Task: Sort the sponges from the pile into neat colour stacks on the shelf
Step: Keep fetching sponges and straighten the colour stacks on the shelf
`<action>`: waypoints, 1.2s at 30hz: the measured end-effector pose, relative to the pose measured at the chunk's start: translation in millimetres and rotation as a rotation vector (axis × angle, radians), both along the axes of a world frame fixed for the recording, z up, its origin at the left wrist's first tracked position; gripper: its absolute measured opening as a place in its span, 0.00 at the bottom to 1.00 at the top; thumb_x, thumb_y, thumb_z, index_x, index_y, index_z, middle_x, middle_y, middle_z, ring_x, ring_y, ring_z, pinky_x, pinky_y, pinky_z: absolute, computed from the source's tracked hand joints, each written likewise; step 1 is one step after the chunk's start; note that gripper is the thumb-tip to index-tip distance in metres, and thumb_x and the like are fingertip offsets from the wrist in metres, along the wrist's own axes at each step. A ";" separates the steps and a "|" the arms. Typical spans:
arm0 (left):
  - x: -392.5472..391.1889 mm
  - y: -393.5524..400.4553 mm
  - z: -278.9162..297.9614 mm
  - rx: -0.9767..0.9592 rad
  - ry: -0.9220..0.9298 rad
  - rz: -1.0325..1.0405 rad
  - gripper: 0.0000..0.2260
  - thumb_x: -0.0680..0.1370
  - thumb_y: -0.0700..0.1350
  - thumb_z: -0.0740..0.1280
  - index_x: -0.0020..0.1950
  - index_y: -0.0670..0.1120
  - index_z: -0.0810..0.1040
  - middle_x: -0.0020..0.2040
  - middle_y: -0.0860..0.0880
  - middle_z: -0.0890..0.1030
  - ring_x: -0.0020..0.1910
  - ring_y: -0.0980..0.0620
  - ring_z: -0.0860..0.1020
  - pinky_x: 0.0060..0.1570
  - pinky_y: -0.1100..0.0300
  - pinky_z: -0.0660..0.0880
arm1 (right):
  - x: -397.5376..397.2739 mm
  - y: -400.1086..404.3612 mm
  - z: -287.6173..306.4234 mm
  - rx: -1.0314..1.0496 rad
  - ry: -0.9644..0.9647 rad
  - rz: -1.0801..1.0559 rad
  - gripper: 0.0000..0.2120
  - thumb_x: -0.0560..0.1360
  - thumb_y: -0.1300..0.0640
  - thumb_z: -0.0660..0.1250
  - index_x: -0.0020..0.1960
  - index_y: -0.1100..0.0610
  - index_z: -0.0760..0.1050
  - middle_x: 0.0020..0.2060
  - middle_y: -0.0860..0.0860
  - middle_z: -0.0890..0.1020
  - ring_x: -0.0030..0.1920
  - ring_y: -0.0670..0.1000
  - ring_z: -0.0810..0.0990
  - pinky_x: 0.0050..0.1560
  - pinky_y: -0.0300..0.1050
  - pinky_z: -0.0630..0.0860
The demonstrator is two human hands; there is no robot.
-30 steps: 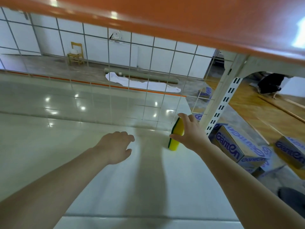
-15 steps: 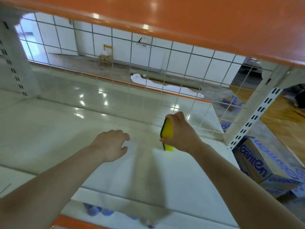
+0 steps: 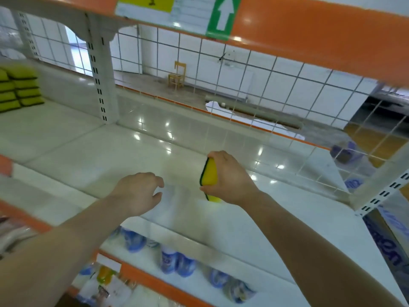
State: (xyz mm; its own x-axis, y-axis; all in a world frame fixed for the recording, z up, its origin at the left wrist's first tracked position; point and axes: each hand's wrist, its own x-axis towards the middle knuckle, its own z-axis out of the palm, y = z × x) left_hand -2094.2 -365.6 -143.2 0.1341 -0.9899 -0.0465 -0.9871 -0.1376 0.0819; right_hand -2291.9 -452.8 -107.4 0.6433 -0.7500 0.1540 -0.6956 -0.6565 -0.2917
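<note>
Here, everything was placed against the white upright (image 3: 97, 69) that split the shelf (image 3: 66, 138) into 2 bays. Left of the upright, at the far edge of view, 2 stacks (image 3: 16, 89) of green-yellow sponges sat on the shelf, one just behind the other; the blur hid how many were in each. Right of the upright and nearer the camera, the left hand (image 3: 138, 192) hovered above the shelf with its fingers loosely curled and apart, holding nothing. Further right, the right hand (image 3: 229, 179) gripped a sponge (image 3: 210, 173) on edge, thumb on the near face and fingers wrapped behind, its yellow face and dark green scouring edge turned left. It hung just above the bare shelf, well apart from the stacks.

The step in hand looked like carrying 1 sorted sponge to its colour stack. The next move probably called for a long sweep left past the upright, turning the sponge flat, and laying it squarely on a stack of like colour, perhaps with the free hand steadying the stack.

Little writing could be read. Above the upright, the orange rail (image 3: 309, 34) carried a yellow tag (image 3: 146, 3) and a green sign (image 3: 222, 16) with a white up-arrow; its print was too blurred to read. Far right of the upright, the cardboard box (image 3: 389, 244) bore blue lettering cut off by the frame, and the bottles (image 3: 174, 262) on the shelf below showed blue labels, unreadable.
</note>
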 end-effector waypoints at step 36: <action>326.8 195.9 -15.5 0.054 0.011 0.332 0.18 0.79 0.51 0.57 0.69 0.53 0.69 0.64 0.52 0.74 0.62 0.51 0.73 0.58 0.55 0.73 | 364.9 122.2 0.5 -0.048 -0.063 0.323 0.36 0.70 0.53 0.72 0.73 0.55 0.59 0.66 0.52 0.66 0.66 0.52 0.64 0.61 0.40 0.62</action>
State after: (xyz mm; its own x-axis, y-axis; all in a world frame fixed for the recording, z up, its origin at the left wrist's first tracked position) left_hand -1767.4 -169.7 -158.6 0.4477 -0.8885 -0.1013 -0.8870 -0.4556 0.0760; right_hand -1927.0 -330.5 -106.9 0.8348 -0.4994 0.2318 -0.4304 -0.8545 -0.2907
